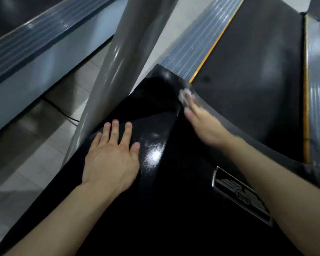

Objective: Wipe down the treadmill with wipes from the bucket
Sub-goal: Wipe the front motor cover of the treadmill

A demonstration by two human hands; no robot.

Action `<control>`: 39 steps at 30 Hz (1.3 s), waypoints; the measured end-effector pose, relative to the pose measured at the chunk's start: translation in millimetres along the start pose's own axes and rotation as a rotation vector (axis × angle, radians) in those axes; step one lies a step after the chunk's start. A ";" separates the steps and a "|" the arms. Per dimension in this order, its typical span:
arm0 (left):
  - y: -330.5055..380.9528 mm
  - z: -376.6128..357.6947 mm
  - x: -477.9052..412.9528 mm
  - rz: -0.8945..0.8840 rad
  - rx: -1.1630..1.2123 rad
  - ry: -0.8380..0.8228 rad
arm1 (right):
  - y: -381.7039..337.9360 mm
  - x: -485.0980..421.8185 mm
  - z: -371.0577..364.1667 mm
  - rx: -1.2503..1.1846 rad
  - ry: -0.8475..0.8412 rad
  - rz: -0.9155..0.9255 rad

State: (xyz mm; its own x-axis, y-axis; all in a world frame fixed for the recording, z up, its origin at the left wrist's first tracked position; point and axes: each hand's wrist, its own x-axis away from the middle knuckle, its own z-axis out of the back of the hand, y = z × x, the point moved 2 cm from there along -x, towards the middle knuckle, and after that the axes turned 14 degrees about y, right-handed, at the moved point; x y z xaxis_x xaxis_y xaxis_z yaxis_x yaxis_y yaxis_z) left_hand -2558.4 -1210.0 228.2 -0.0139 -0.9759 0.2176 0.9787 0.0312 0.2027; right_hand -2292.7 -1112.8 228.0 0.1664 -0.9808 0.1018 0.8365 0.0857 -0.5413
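Observation:
I look down on the treadmill's glossy black motor cover (155, 200), with the dark running belt (257, 71) beyond it. My left hand (111, 157) lies flat on the cover's left side, fingers spread, holding nothing. My right hand (201, 124) is blurred and reaches to the cover's far edge by the belt. It pinches a small crumpled white wipe (186, 95) at its fingertips, pressed against the cover's rim. The bucket is not in view.
A thick grey upright post (122, 52) rises just left of the cover. Ribbed grey side rails (198, 39) with yellow edging flank the belt. Another treadmill's rail (35, 39) runs along the upper left. A black cable (63, 111) crosses the tiled floor (26, 163).

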 end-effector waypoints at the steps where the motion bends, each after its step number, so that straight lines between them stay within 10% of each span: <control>1: -0.5 0.2 0.8 0.002 -0.006 -0.002 | 12.4 -29.0 -2.7 0.017 0.060 -0.177; 3: -3.0 -0.9 -1.1 0.004 -0.015 -0.006 | 11.6 -51.8 -5.8 0.043 0.095 -0.354; 8: -4.6 -3.6 -0.7 0.009 -0.002 -0.005 | -77.5 132.1 -26.5 -0.149 0.002 -0.047; 11: -6.7 -3.3 -3.0 0.018 -0.003 -0.019 | -36.1 93.3 -29.5 0.098 0.017 0.098; 15: -7.4 -3.8 -3.7 0.020 0.002 -0.017 | 24.2 -37.1 -20.3 0.119 0.098 -0.443; 23: -7.0 1.3 -4.0 0.025 -0.011 -0.031 | -84.5 197.2 -29.5 -0.035 0.031 0.245; 28: -10.7 3.4 -8.3 0.027 0.025 -0.061 | -17.7 24.6 -22.6 0.004 0.121 -0.247; 31: -9.7 11.0 -8.4 0.056 0.075 -0.086 | -51.9 106.5 -27.8 -0.006 0.121 -0.051; 36: 11.9 25.3 71.5 0.034 0.205 0.161 | -79.3 264.9 -28.6 0.006 0.029 0.374; 39: 30.8 30.7 138.0 0.030 0.181 0.323 | -74.4 163.1 -34.0 0.057 0.162 0.105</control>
State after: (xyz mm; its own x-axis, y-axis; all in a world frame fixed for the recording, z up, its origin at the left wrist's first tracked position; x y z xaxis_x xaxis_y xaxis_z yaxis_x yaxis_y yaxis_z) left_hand -2536.4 -1337.1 293.8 0.1082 -0.9909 -0.0806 0.9251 0.0707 0.3730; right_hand -2345.6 -1285.1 256.5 0.1723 -0.9808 -0.0909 0.8476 0.1947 -0.4936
